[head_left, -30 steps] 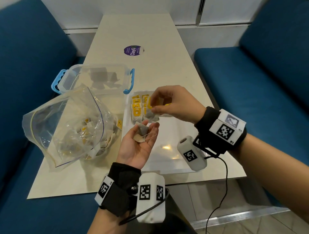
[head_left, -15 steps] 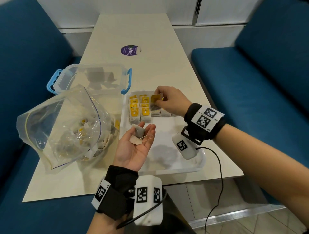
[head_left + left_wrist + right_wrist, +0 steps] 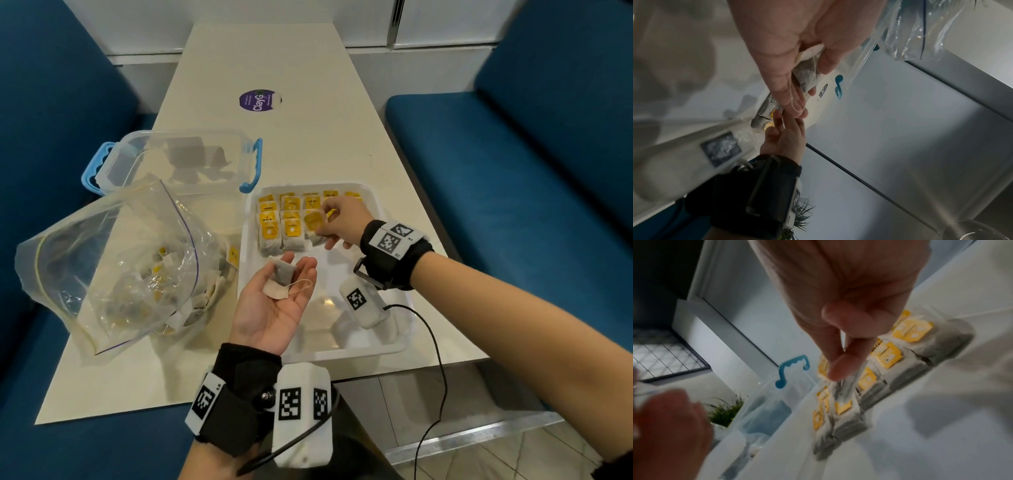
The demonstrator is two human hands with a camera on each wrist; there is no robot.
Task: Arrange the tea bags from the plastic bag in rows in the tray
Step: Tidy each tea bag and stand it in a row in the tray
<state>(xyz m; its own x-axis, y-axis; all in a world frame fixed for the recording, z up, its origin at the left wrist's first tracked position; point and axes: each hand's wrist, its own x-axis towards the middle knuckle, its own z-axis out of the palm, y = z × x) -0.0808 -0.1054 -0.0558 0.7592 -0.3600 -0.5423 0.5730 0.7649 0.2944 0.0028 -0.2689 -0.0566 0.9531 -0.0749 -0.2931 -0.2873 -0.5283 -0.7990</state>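
A white tray (image 3: 342,353) holds rows of tea bags with yellow tags (image 3: 291,226) at its far end. My right hand (image 3: 323,224) pinches one tea bag (image 3: 312,222) between thumb and fingers at the right end of the near row; in the right wrist view that tea bag (image 3: 846,386) hangs just above the rows. My left hand (image 3: 287,291) hovers palm up over the tray, with another tea bag (image 3: 281,275) on its fingers. In the left wrist view the thumb lies over the edge of that bag (image 3: 805,76). The clear plastic bag (image 3: 113,260) of tea bags lies to the left.
An open clear container (image 3: 178,161) with blue handles stands behind the plastic bag. A purple sticker (image 3: 258,100) is further up the table. Blue benches flank the table on both sides. The near half of the tray holds no tea bags.
My right hand came down from above the tray with its tea bag and now sits at the rows. My left hand has stayed palm up with its bag.
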